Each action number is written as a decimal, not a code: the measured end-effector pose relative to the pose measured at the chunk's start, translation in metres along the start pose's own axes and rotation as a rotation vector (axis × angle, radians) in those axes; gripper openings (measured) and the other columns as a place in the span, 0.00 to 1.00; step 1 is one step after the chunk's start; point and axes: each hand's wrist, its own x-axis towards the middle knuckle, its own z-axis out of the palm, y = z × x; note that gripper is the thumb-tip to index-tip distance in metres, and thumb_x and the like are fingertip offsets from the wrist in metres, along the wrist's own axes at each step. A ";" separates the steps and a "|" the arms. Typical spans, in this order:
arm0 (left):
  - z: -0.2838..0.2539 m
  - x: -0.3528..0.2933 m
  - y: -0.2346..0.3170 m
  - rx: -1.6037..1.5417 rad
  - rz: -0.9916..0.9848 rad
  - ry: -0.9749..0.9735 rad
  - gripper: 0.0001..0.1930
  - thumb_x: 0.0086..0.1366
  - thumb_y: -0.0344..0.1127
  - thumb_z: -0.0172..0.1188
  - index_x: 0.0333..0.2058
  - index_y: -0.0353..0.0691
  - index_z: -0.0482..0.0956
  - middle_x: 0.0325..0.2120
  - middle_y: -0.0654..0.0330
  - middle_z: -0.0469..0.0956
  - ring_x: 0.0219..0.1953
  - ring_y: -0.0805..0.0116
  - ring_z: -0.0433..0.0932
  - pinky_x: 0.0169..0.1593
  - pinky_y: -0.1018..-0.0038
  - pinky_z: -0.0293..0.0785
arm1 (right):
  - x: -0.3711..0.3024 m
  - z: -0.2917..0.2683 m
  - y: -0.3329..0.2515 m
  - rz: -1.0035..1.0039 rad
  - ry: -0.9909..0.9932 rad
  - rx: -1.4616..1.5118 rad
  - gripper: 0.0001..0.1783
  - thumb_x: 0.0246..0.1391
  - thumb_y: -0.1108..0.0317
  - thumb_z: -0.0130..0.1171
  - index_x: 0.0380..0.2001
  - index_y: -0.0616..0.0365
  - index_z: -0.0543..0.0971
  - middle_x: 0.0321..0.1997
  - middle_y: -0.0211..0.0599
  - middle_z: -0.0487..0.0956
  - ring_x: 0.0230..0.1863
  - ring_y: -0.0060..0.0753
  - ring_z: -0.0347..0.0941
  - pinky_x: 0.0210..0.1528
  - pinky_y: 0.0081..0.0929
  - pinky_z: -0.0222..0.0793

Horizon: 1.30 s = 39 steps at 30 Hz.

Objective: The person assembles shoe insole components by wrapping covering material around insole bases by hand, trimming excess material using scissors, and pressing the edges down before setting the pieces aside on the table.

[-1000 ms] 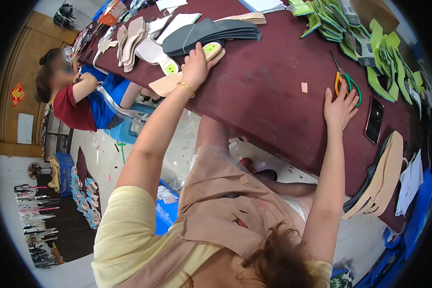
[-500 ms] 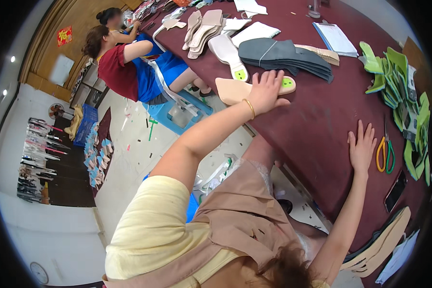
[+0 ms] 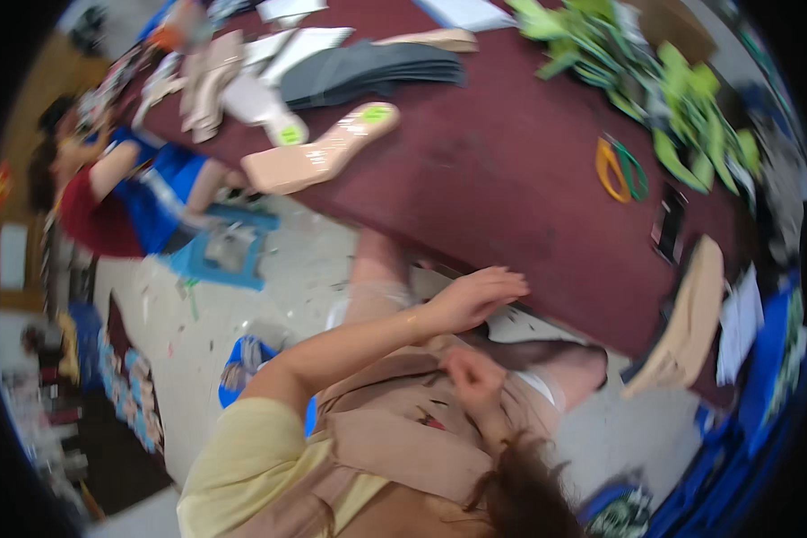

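My left hand (image 3: 477, 299), a bracelet on its wrist, hangs at the table's front edge above my lap. Its fingers are stretched out and hold nothing. Lower down, close to my brown apron (image 3: 403, 448), my right hand (image 3: 475, 378) is smeared by motion, so its fingers cannot be made out. A glossy beige shoe insole (image 3: 318, 154) with a green label at one end lies by the table edge, away from both hands. Next to it are a paler insole (image 3: 258, 106) with a green label and a stack of dark grey insole pieces (image 3: 368, 73).
Scissors (image 3: 620, 169) with orange and green handles and a phone (image 3: 668, 224) lie on the maroon table (image 3: 493, 179). Bright green cut pieces (image 3: 592, 54) heap at the far right. Beige sole pieces (image 3: 686, 327) sit at the right corner. A co-worker (image 3: 134, 197) sits at the left.
My left hand has left the beige insole and come back toward my lap. My right hand has lifted off the table and drawn in to my apron. The view has shifted right.
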 end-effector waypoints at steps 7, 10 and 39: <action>0.031 0.036 0.085 -1.329 -0.752 0.146 0.33 0.70 0.56 0.31 0.63 0.34 0.53 0.62 0.55 0.57 0.64 0.62 0.56 0.64 0.66 0.54 | 0.052 -0.044 -0.048 -0.385 0.191 -0.558 0.36 0.63 0.49 0.35 0.63 0.68 0.52 0.71 0.50 0.46 0.72 0.49 0.35 0.70 0.45 0.26; 0.025 0.047 0.117 -1.327 -0.679 0.010 0.37 0.68 0.62 0.24 0.64 0.36 0.48 0.65 0.55 0.50 0.67 0.61 0.49 0.67 0.67 0.47 | 0.071 -0.079 -0.053 -0.134 0.494 -0.715 0.33 0.62 0.53 0.39 0.64 0.63 0.53 0.70 0.53 0.45 0.72 0.55 0.34 0.69 0.48 0.27; -0.028 -0.037 0.069 -0.767 -0.954 -0.075 0.21 0.68 0.43 0.50 0.16 0.42 0.68 0.12 0.68 0.64 0.22 0.79 0.67 0.31 0.79 0.65 | 0.078 -0.418 0.003 0.574 0.653 -0.994 0.18 0.31 0.56 0.71 0.22 0.59 0.80 0.24 0.39 0.80 0.27 0.35 0.77 0.33 0.31 0.70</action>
